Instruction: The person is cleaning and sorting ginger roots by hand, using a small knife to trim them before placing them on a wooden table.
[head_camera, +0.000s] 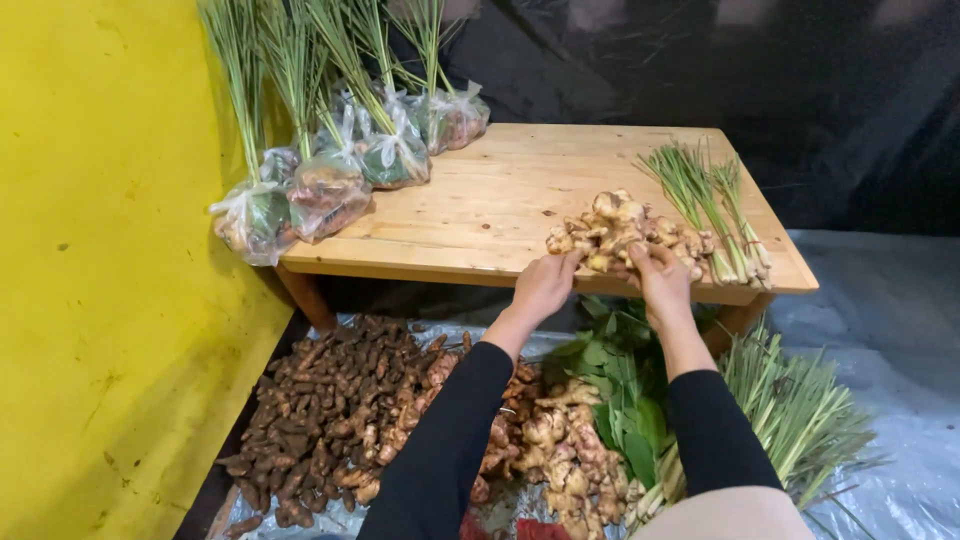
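A heap of pale ginger roots (620, 232) lies near the front edge of a low wooden table (500, 200). My left hand (543, 285) grips the heap's left side, fingers curled on the roots. My right hand (662, 283) holds the heap's front, fingers on the roots. Both arms wear black sleeves. A bundle of green lemongrass stalks (705, 205) lies just right of the ginger, touching it.
Several tied plastic bags with lemongrass sticking out (330, 180) stand at the table's back left beside a yellow wall (100, 270). On the plastic sheet below lie dark brown roots (330, 410), more ginger (560, 450), green leaves (620, 380) and lemongrass (800, 410).
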